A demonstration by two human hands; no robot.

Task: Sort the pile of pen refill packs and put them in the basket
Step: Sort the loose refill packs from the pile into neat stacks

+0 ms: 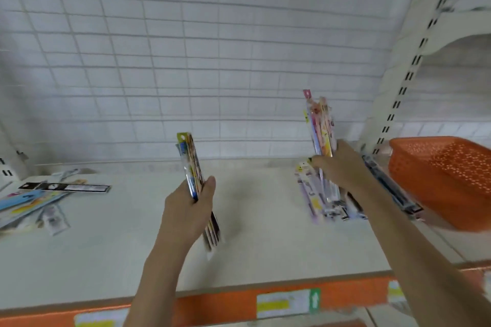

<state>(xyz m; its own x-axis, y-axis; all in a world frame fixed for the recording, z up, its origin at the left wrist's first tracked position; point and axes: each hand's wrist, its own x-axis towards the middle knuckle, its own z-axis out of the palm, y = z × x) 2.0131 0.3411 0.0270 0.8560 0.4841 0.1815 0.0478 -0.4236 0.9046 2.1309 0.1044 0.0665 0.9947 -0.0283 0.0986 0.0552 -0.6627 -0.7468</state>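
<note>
The left hand (190, 207) grips a bundle of refill packs (198, 188) above the shelf (132, 247); the right hand (337, 167) holds another bundle (320, 125) near the orange basket (446, 175). Slim, slick packs could fan and slip, mixing with the unsorted pile (39, 202).

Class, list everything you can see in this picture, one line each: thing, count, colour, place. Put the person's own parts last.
Basket: one, orange, tilted at the shelf's right end.
Loose refill packs: a scattered pile, mixed colours, shelf's far left.
Sorted refill packs: a stack, purple and white, lying under the right hand.
Dark packs: a few, black-blue, beside the basket.
Shelf: one, pale, with an orange front edge.
Wire grid: one, white, behind the shelf.
Price labels: several, white-yellow, on the front edge.
Left hand: grip on an upright bundle, multicoloured.
Right hand: grip on a pink-yellow bundle.
</note>
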